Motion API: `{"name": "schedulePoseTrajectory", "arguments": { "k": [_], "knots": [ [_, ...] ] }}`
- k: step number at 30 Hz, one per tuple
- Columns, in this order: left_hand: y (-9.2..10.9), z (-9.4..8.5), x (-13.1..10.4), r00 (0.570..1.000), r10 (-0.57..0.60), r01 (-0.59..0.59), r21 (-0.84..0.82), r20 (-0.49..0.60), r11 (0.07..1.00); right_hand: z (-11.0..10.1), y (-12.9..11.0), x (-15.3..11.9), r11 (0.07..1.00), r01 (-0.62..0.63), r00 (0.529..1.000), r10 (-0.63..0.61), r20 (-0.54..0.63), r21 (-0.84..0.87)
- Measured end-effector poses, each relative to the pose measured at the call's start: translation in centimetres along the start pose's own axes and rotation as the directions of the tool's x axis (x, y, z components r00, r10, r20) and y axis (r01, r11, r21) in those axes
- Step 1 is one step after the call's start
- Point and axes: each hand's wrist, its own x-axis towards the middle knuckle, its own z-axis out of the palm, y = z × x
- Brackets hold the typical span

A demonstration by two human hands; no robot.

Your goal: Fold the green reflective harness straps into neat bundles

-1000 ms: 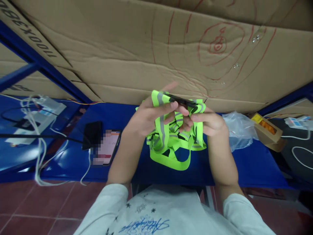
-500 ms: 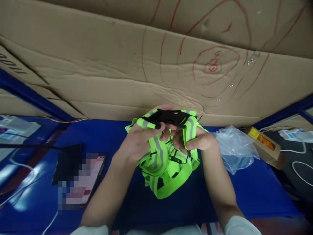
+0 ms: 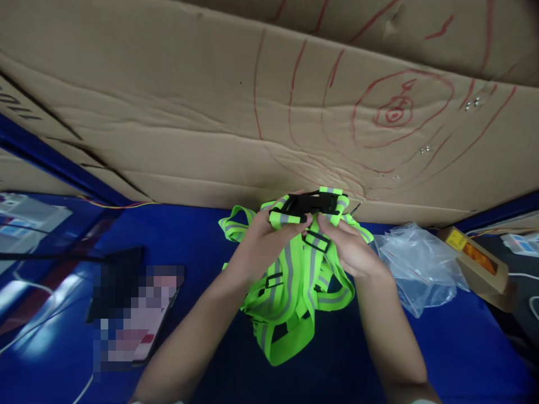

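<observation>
A neon-green reflective strap vest [image 3: 290, 297] with grey stripes hangs bunched over the blue table [image 3: 202, 235]. My left hand [image 3: 263, 241] grips its top band from the left. From the right, my right hand [image 3: 347, 249] holds the same band, fingers by the black plastic buckle [image 3: 309, 203] at the top. A smaller black adjuster [image 3: 316, 241] sits between my two hands. The lower loops dangle down between my forearms.
A large cardboard sheet [image 3: 210, 112] with red pen marks stands behind the table. A crumpled clear plastic bag [image 3: 415, 266] lies to the right, with a small brown and yellow box [image 3: 478, 261] beyond it. A phone [image 3: 135, 320] lies at left.
My hands have lifted the vest's top band forward and up, and the straps hang longer and straighter below. The view has shifted closer to the table.
</observation>
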Motion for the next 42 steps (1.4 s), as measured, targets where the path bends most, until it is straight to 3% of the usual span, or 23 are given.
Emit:
{"name": "schedulePoseTrajectory", "arguments": {
  "k": [4,7,10,14,18,23,27,30,33,38,40,42],
  "knots": [
    [-0.1,-0.3,0.1,0.999,0.046,-0.042,0.142,-0.023,0.989,1.0,1.0,0.8,0.999,0.031,0.998,-0.032,0.048,0.035],
    [-0.2,-0.7,0.1,0.995,0.094,-0.098,0.189,0.031,0.977,0.8,0.4,0.6,0.984,0.091,0.992,-0.076,0.102,-0.156],
    [-0.2,-0.6,0.1,0.987,0.142,-0.155,0.210,0.077,0.965,0.1,-1.4,-0.2,0.874,0.267,0.962,-0.218,0.163,-0.406],
    [-0.2,0.0,0.1,0.988,0.100,-0.115,0.136,0.115,0.984,-0.9,-3.7,-1.2,0.781,0.394,0.917,-0.368,0.153,-0.484],
    [-0.9,0.5,0.3,0.991,0.064,-0.078,0.124,0.115,0.989,-1.3,-4.3,-1.6,0.808,0.389,0.919,-0.372,0.130,-0.442],
    [-2.3,0.8,0.7,0.993,0.081,-0.093,0.147,0.085,0.985,-1.3,-3.6,-1.1,0.886,0.287,0.955,-0.294,0.035,-0.364],
    [-3.4,0.7,1.1,0.986,-0.102,0.110,-0.054,0.130,0.992,-1.5,-3.6,-0.8,0.917,0.271,0.960,-0.281,0.007,-0.294],
    [-4.0,0.3,1.2,0.934,-0.247,0.305,-0.215,0.258,0.928,-1.7,-3.8,-1.0,0.907,0.347,0.930,-0.366,-0.037,-0.239],
    [-4.2,0.0,1.2,0.848,-0.281,0.434,-0.286,0.448,0.854,-1.7,-4.0,-1.5,0.866,0.432,0.887,-0.459,-0.058,-0.252],
    [-4.1,0.8,0.4,0.731,-0.208,0.499,-0.301,0.650,0.812,-1.3,-3.8,-1.8,0.806,0.523,0.827,-0.559,-0.065,-0.276],
    [-4.4,1.5,0.0,0.712,-0.235,0.535,-0.294,0.662,0.792,-1.4,-3.8,-1.6,0.776,0.569,0.786,-0.610,-0.097,-0.273],
    [-5.0,2.1,-0.2,0.707,-0.251,0.530,-0.260,0.661,0.807,-1.6,-3.7,-1.5,0.781,0.569,0.778,-0.612,-0.139,-0.256]
  ]
}}
